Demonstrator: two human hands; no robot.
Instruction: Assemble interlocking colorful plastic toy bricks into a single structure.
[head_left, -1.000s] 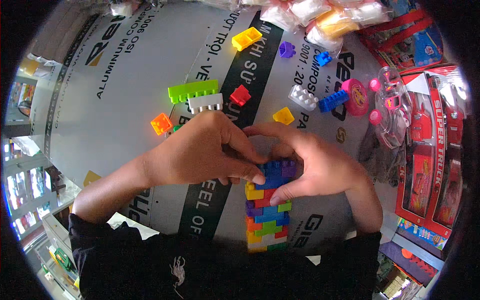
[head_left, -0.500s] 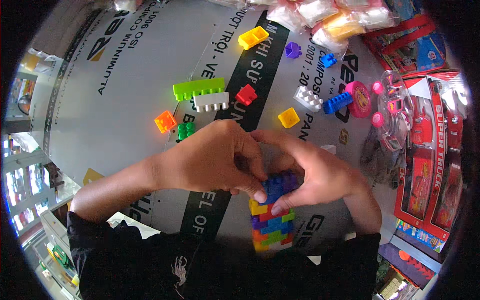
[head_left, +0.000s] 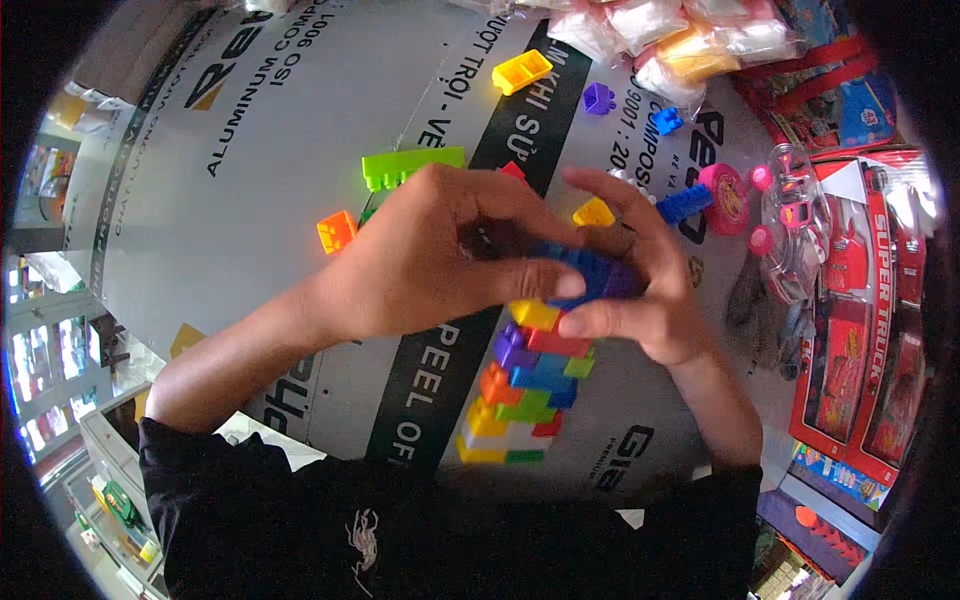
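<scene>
A tower of multicoloured toy building bricks (head_left: 540, 377) stands tilted in front of me, its blue and purple top partly covered by my fingers. My left hand (head_left: 420, 255) is closed on the upper left of the tower, its thumb pressed against a blue brick. On the other side my right hand (head_left: 650, 290) grips the tower, with the thumb at a red brick and the index finger raised. Beyond my hands lie loose bricks: a lime green one (head_left: 412, 166), an orange one (head_left: 337, 232), a yellow one (head_left: 594, 212) and a blue one (head_left: 684, 204). A red brick is mostly hidden.
Farther off are a yellow brick (head_left: 522, 72), a purple brick (head_left: 599, 98) and a small blue brick (head_left: 668, 121). Plastic-wrapped packs (head_left: 680, 45) lie at the far right. A pink round toy (head_left: 723, 198) and a red boxed toy truck (head_left: 850, 300) stand on the right.
Both hands have moved up and away from me along with the tower, which leans more and shows its lower layers. My left hand now covers the white brick beside the lime green one.
</scene>
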